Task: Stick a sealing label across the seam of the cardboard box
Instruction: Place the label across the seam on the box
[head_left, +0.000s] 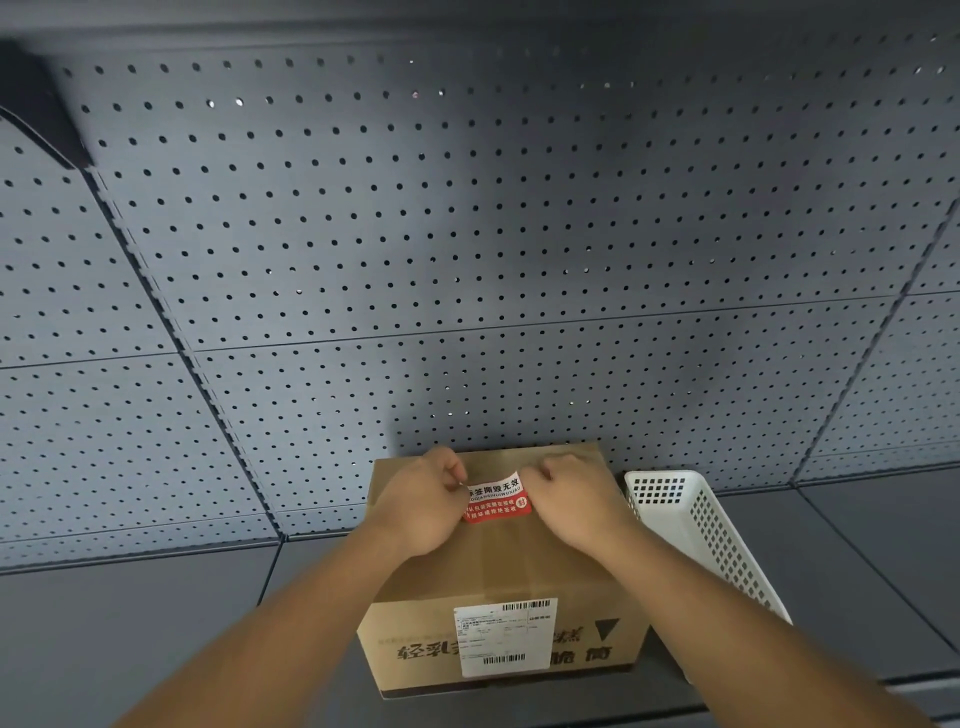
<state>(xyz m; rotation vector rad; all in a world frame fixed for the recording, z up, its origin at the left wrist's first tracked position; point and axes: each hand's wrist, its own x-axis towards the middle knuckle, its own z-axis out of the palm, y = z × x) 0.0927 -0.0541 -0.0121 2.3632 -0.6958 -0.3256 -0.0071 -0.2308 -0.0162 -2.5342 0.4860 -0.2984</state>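
A brown cardboard box (498, 566) stands on a dark shelf against the pegboard, with a white shipping label on its front face. A red-and-white sealing label (497, 497) lies over the top of the box, across the taped seam that runs front to back. My left hand (423, 504) pinches the label's left end with curled fingers. My right hand (569, 501) pinches its right end. Both hands rest on the box top. The label's ends are hidden under my fingers, so I cannot tell whether it is stuck down.
A white perforated plastic basket (701, 530) stands just right of the box, touching it. A grey pegboard wall (467, 234) rises behind. The dark shelf surface (156, 623) stretches left and right of the box.
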